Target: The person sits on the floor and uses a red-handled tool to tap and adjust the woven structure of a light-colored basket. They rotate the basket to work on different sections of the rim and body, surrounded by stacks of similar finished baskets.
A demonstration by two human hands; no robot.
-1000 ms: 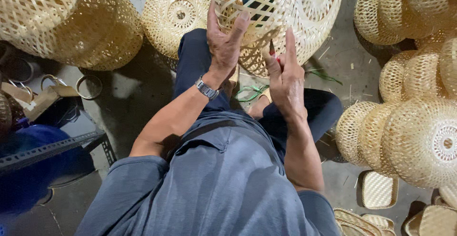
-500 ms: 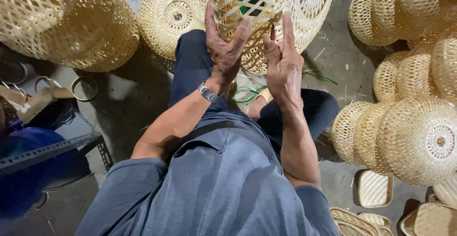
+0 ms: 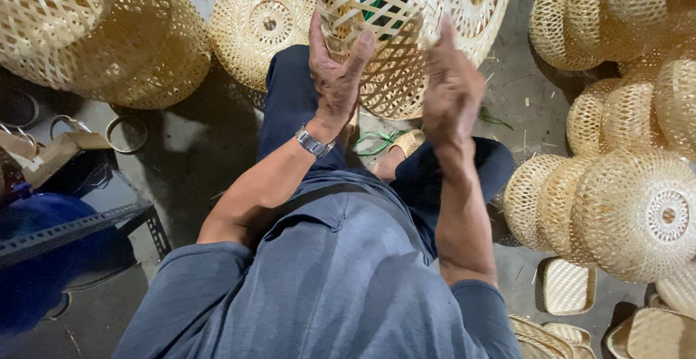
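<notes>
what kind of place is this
Probably a bamboo weaving workshop: both hands, left hand and right hand, grip a half-woven basket, finished woven domes are stacked around, and loose rings lie on the concrete floor.

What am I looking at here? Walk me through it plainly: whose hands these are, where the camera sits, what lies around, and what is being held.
There is no machine here. A person is working with bare hands, and the single picture comes from a camera worn on that person's head, looking straight down over a grey-blue shirt and dark trousers.

Both hands are raised in front. The left hand, with a metal wristwatch on its wrist, and the right hand press against opposite sides of an open-weave bamboo basket.

The concrete floor is crowded with finished woven pieces: a large dome at upper left, a round woven disc beside it, and a stack of rounded shades on the right. A few loose rings lie at left.
</notes>
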